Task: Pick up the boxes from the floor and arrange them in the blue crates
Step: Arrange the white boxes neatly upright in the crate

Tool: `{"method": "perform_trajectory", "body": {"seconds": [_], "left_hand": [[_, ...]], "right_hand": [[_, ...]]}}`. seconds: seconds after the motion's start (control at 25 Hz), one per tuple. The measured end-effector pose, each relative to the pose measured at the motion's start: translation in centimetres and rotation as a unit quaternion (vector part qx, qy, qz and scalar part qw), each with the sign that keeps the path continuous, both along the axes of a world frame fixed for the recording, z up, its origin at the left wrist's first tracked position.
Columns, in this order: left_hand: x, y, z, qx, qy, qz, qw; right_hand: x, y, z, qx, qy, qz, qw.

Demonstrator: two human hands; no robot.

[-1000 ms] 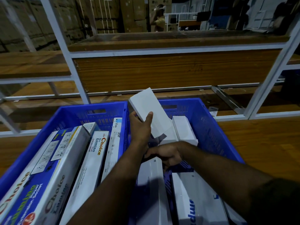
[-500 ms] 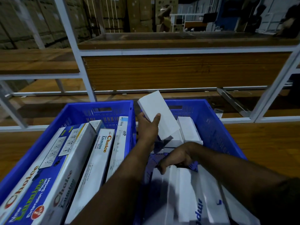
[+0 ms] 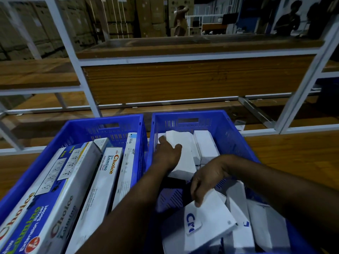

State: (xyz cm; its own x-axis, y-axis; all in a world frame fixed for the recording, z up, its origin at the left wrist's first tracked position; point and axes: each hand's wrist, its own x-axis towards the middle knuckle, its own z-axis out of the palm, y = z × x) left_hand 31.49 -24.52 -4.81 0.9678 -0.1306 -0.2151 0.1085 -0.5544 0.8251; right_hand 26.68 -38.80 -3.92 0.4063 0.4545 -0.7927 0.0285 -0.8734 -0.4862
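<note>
Arranging is under way: left hand [image 3: 167, 154] grips a white box [image 3: 181, 153] at the right crate [image 3: 227, 132] far end; right hand [image 3: 207, 178] fingers pinch another box [image 3: 211, 217] at its near end, next needing a place alongside.

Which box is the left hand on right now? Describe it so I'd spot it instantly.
Find the right-hand blue crate of the two side by side. At its far end, the left hand grips a plain white box lying flat. Unlike the box with blue lettering under the right hand, it shows no print.
</note>
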Motion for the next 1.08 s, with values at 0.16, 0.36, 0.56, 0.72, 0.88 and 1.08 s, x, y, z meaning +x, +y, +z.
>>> {"method": "perform_trajectory", "body": {"seconds": [0.16, 0.36, 0.56, 0.72, 0.88, 1.08], "left_hand": [[-1.3, -0.4, 0.8, 0.173, -0.009, -0.041, 0.984], [-3.0, -0.2, 0.8, 0.255, 0.036, -0.069, 0.964], [-5.6, -0.1, -0.2, 0.278, 0.059, -0.050, 0.957], [-6.1, -0.1, 0.1, 0.278, 0.069, -0.050, 0.957], [-6.4, -0.2, 1.3, 0.293, 0.009, -0.045, 0.955], [-4.8, -0.2, 3.8, 0.344, -0.117, -0.138, 0.921]], "right_hand": [[-0.4, -0.4, 0.3, 0.018, 0.000, 0.023, 1.000], [-0.9, -1.4, 0.7, 0.047, -0.006, 0.047, 0.998], [-0.6, -1.6, 0.4, 0.077, 0.001, 0.095, 0.992], [-0.7, -1.7, 0.5, 0.070, -0.001, 0.092, 0.993], [-0.8, -1.4, 0.5, 0.052, -0.032, 0.119, 0.991], [-1.4, -1.7, 0.5, 0.047, -0.060, 0.096, 0.992]]}}
